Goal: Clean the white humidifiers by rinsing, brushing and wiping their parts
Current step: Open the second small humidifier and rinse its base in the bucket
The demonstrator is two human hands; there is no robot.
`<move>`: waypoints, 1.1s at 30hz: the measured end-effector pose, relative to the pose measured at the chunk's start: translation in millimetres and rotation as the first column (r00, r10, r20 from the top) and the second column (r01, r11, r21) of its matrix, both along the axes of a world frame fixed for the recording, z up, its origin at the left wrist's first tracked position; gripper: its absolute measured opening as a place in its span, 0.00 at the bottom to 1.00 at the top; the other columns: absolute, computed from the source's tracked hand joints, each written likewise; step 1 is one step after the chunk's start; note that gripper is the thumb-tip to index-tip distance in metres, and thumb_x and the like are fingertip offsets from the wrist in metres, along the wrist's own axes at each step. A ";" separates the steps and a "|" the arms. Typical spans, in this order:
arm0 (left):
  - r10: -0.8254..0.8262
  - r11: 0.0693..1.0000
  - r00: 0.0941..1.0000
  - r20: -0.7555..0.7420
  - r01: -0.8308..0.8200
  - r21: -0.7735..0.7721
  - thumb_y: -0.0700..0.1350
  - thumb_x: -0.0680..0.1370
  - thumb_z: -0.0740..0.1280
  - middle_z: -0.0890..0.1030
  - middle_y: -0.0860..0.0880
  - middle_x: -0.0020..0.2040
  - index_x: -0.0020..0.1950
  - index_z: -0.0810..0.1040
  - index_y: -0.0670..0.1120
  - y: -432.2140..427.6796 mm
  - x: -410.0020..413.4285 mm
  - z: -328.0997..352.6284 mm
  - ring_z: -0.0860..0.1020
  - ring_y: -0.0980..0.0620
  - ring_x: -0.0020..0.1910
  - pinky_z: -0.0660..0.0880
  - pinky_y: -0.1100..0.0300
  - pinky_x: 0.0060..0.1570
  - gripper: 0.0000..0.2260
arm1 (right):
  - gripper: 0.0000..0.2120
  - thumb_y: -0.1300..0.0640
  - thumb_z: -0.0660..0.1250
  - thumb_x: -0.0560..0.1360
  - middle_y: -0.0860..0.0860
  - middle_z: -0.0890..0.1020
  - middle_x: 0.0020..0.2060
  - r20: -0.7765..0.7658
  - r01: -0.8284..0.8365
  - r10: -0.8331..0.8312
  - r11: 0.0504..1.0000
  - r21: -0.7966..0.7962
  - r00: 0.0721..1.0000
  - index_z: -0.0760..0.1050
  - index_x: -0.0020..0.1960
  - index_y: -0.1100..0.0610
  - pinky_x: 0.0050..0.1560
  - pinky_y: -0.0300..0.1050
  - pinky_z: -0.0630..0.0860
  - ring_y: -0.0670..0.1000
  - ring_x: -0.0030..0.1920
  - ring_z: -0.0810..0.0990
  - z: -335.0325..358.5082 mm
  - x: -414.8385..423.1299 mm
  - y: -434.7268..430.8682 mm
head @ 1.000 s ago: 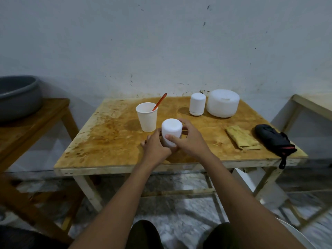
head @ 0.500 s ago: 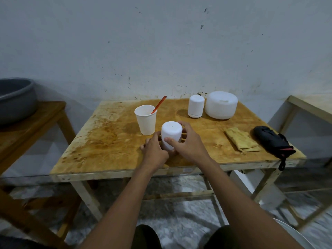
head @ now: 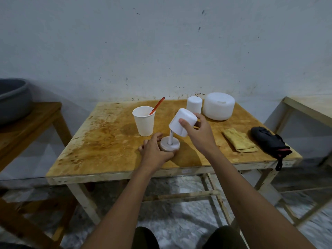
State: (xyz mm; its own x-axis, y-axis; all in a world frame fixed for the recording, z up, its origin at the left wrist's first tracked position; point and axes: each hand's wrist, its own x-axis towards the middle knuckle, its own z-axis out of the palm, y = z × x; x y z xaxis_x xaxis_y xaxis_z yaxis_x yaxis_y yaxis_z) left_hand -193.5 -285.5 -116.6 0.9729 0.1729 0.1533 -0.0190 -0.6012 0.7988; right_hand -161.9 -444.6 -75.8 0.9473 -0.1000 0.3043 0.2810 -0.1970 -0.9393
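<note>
Right grip (head: 199, 135) pinches cap (head: 181, 120), tilted above base (head: 175, 145) clasped by left grip (head: 154, 150). Cap probably light, stiff, slippery: hold its sides.

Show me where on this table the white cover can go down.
The table is barest on its left half, from the paper cup to the edge. A smaller patch lies between the base and the yellow cloth. The back right corner is crowded with the tall humidifier and the round humidifier.
</note>
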 end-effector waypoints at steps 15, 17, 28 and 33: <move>0.015 0.999 1.000 -0.001 -0.015 0.046 0.61 0.67 0.77 0.72 0.54 0.63 0.70 0.68 0.56 -0.6 1.9 -2.9 0.62 0.51 0.65 0.60 0.49 0.66 0.35 | 0.33 0.49 0.74 0.73 0.48 0.74 0.63 -0.076 0.116 -0.132 0.974 -0.192 0.988 0.62 0.72 0.51 0.52 0.43 0.74 0.46 0.56 0.73 -19.2 10.4 -21.5; 0.020 0.998 1.000 -0.014 -0.019 0.063 0.61 0.67 0.76 0.71 0.52 0.65 0.71 0.67 0.56 -1.4 1.1 -1.6 0.62 0.49 0.67 0.60 0.47 0.68 0.36 | 0.34 0.50 0.74 0.73 0.48 0.73 0.64 -0.096 0.110 -0.135 0.967 -0.228 0.986 0.61 0.73 0.52 0.53 0.43 0.72 0.46 0.56 0.72 -22.2 9.8 -22.0; 0.017 0.989 1.000 0.000 -0.017 0.150 0.63 0.67 0.74 0.73 0.54 0.65 0.69 0.70 0.54 -0.9 5.0 -5.3 0.63 0.50 0.67 0.59 0.48 0.67 0.33 | 0.36 0.46 0.73 0.73 0.51 0.69 0.70 -0.081 0.114 -0.150 0.934 -0.339 0.985 0.58 0.75 0.51 0.60 0.46 0.70 0.53 0.68 0.70 -29.2 10.0 -23.6; 0.017 0.992 1.000 0.026 -0.020 0.127 0.61 0.67 0.75 0.74 0.54 0.63 0.67 0.72 0.54 -1.7 4.4 -4.8 0.64 0.50 0.66 0.60 0.47 0.67 0.31 | 0.24 0.47 0.67 0.76 0.53 0.73 0.60 0.272 0.461 -0.374 0.773 -0.437 0.886 0.70 0.68 0.55 0.56 0.51 0.74 0.54 0.60 0.73 -29.0 -10.6 -14.7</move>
